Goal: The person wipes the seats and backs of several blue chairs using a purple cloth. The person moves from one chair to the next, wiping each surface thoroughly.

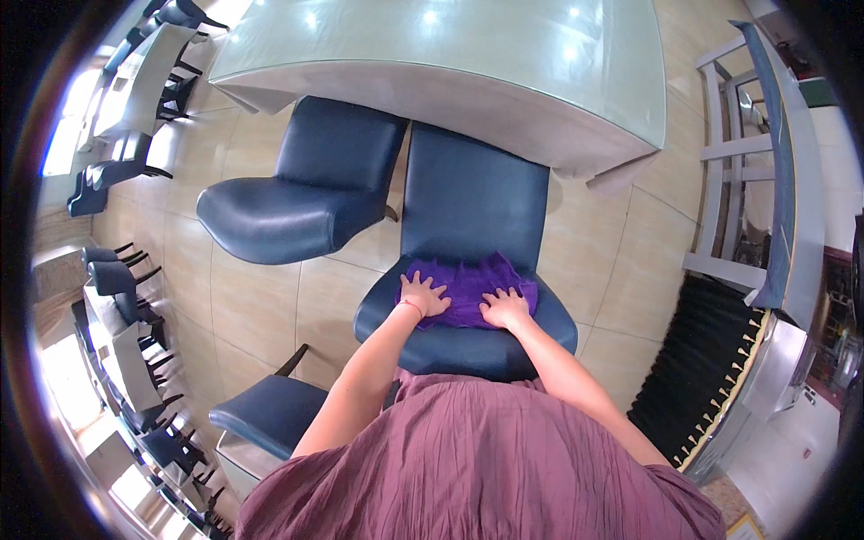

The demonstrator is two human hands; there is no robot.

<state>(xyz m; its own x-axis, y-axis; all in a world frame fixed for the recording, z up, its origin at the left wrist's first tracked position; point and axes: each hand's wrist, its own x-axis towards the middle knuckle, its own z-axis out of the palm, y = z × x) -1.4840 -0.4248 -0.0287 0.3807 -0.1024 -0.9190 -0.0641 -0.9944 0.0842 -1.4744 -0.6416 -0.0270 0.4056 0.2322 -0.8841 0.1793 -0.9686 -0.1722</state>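
A crumpled purple cloth lies across the seat of a dark blue padded chair in front of me. My left hand rests on the cloth's left part, fingers spread, a thin red band at the wrist. On the cloth's right part lies my right hand, its fingers also apart and pressed down. Both palms face the seat, and the cloth is bunched up between and beyond them. The chair's backrest rises on the far side, close to a table.
A table under a pale, glossy cover stands beyond the chair. Another blue chair is to the left, and a third nearer me. A grey frame and a black pleated curtain line the right side. Several tables and chairs stand far left.
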